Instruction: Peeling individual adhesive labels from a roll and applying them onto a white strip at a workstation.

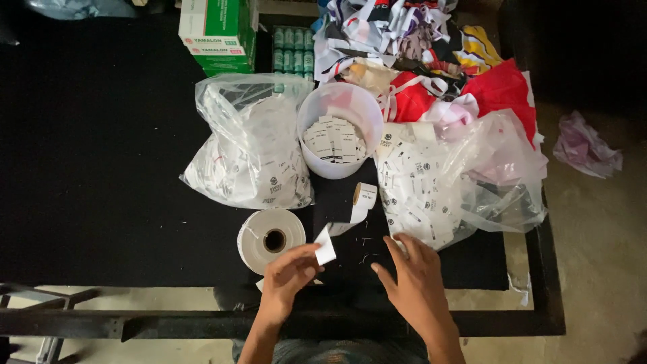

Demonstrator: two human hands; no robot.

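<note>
Head view: left hand (286, 276) grip pinching label (325, 247); right hand (416, 280) released; tub (340, 128) holds labels.

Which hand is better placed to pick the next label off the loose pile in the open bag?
Probably the right hand: it is open, empty, beside the label pile. The left hand already pinches a small label.
</note>
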